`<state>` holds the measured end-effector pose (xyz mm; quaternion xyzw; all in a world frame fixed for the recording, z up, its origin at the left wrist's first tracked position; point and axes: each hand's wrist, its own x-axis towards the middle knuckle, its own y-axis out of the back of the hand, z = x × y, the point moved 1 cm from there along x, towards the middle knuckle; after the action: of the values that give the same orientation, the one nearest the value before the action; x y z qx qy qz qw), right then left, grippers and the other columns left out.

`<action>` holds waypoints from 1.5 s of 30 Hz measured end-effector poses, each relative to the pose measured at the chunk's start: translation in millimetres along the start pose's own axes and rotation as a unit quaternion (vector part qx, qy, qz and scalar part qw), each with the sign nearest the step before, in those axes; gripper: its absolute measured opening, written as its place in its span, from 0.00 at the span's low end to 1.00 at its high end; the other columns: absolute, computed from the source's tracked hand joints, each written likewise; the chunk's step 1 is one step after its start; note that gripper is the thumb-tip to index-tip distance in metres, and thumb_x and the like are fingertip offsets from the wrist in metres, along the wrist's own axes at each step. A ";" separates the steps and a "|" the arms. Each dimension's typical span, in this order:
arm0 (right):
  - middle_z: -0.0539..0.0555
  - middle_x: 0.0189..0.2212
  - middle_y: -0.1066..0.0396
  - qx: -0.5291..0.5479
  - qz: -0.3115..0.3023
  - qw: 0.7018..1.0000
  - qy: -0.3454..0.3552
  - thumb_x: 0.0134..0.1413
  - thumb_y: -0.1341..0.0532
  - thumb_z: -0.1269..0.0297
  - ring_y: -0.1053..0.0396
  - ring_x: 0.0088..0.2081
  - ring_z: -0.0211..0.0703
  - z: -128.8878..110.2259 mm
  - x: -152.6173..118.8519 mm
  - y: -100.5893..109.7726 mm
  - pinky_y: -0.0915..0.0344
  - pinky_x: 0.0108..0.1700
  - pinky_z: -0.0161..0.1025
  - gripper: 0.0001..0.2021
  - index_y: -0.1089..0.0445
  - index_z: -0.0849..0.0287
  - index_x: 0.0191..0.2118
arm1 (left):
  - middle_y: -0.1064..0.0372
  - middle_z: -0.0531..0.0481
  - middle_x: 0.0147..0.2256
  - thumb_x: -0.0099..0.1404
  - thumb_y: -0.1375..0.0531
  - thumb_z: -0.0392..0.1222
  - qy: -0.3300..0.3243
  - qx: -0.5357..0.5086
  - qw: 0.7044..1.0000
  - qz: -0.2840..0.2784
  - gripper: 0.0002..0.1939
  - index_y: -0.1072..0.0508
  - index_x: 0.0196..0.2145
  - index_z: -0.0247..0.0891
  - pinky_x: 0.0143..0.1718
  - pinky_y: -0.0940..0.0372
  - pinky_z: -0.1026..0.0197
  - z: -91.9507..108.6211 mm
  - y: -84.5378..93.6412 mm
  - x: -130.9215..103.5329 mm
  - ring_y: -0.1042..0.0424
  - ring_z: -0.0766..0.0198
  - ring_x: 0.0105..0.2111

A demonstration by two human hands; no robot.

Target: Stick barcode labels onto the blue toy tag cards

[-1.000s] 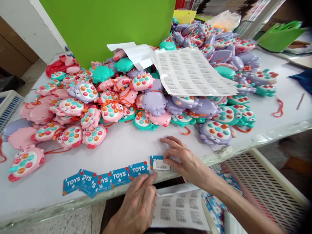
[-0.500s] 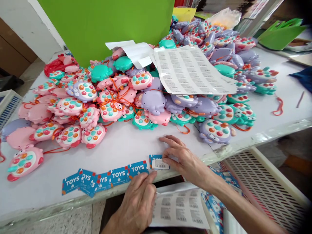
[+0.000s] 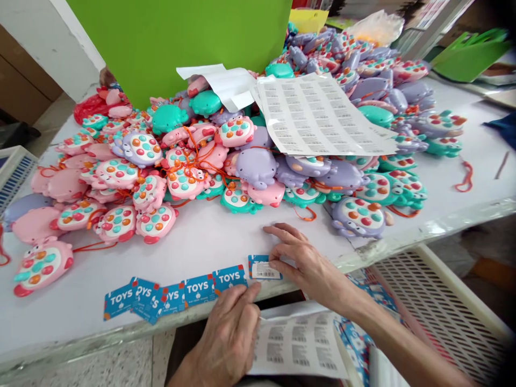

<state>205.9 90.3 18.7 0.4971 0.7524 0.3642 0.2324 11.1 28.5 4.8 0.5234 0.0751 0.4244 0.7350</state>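
Observation:
My right hand [image 3: 302, 263] is at the table's front edge, its thumb and a finger closed at the right end of a white barcode sticker [image 3: 265, 270]. That sticker lies over the lower part of a blue TOYS card [image 3: 258, 259]; other fingers stretch out above the table. My left hand [image 3: 228, 336] is curled at the left side of a sheet of barcode stickers [image 3: 300, 344] below the table edge, its fingertips beside the card row. The grip on the sheet is partly hidden. Several blue TOYS cards [image 3: 199, 288] overlap in a row to the left.
Pink, purple and teal animal toys [image 3: 256, 167] with orange cords are heaped across the table. More sticker sheets [image 3: 322, 115] lie on the heap, before a green panel [image 3: 181, 43]. A white perforated crate [image 3: 439, 301] stands low at right, beside more blue cards [image 3: 355, 338].
The view has shifted very slightly. Both hands, the sticker and the cards hold nearly the same places.

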 end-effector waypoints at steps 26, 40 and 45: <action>0.59 0.55 0.38 -0.044 -0.009 0.999 -0.004 0.56 0.44 0.74 0.48 0.59 0.57 -3.7 1.7 -0.5 0.41 0.53 0.57 0.10 0.33 0.59 0.25 | 0.34 0.36 0.52 0.63 0.54 0.23 0.015 0.005 1.000 -0.024 0.12 0.36 0.31 0.35 0.41 0.33 0.52 2.0 -3.0 3.2 0.35 0.54 0.42; 0.61 0.54 0.35 -0.065 0.000 0.998 0.005 0.59 0.45 0.68 0.44 0.58 0.57 -0.9 0.1 2.7 0.39 0.52 0.56 0.11 0.29 0.59 0.29 | 0.33 0.37 0.52 0.58 0.56 0.21 0.007 0.047 0.997 -0.054 0.16 0.32 0.31 0.34 0.40 0.32 0.52 3.7 2.9 9.9 0.34 0.54 0.40; 0.64 0.53 0.36 -0.078 0.089 0.993 -0.017 0.58 0.44 0.57 0.42 0.55 0.56 3.5 -1.4 -4.8 0.39 0.52 0.56 0.21 0.40 0.61 0.54 | 0.34 0.37 0.52 0.58 0.56 0.21 0.012 0.041 0.998 -0.051 0.16 0.32 0.33 0.34 0.40 0.32 0.52 4.6 1.9 10.7 0.34 0.54 0.40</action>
<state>206.1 89.0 12.8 0.5488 0.6700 0.4328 0.2503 19.4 32.9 12.0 0.5435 0.1281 0.3893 0.7326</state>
